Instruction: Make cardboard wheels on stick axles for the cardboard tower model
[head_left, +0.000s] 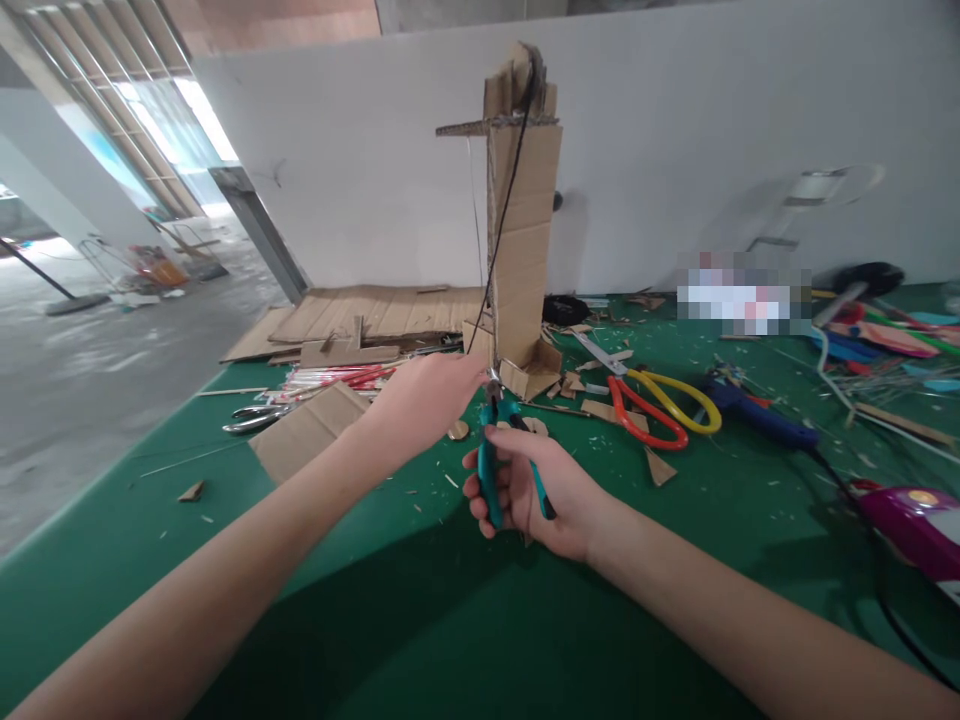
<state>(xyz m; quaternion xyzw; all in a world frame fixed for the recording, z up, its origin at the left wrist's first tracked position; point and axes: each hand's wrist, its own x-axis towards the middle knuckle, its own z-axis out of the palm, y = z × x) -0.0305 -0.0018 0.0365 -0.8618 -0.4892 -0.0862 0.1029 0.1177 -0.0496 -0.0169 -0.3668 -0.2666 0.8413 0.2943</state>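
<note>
A pair of teal-handled pliers (488, 480) is gripped in my right hand (562, 490), its metal jaws pointing away from me toward the foot of a tall cardboard tower (523, 230). My left hand (424, 400) reaches in from the left with its fingers closed beside those jaws. What the left fingertips pinch, if anything, is hidden. From the rounded cardboard top of the tower a black cord (510, 190) slants down to just above my left hand. A thin white string (475, 200) hangs from the tower's side arm.
Right of the tower lie scissors (652, 410) with red and yellow handles, a blue glue gun (765, 415) and a magenta device (911, 530). Cardboard sheets (375, 310), red-and-white sticks (330, 380) and a shiny metal tool (255, 418) lie left. Scraps litter the green table (405, 610); a white wall (360, 170) stands behind.
</note>
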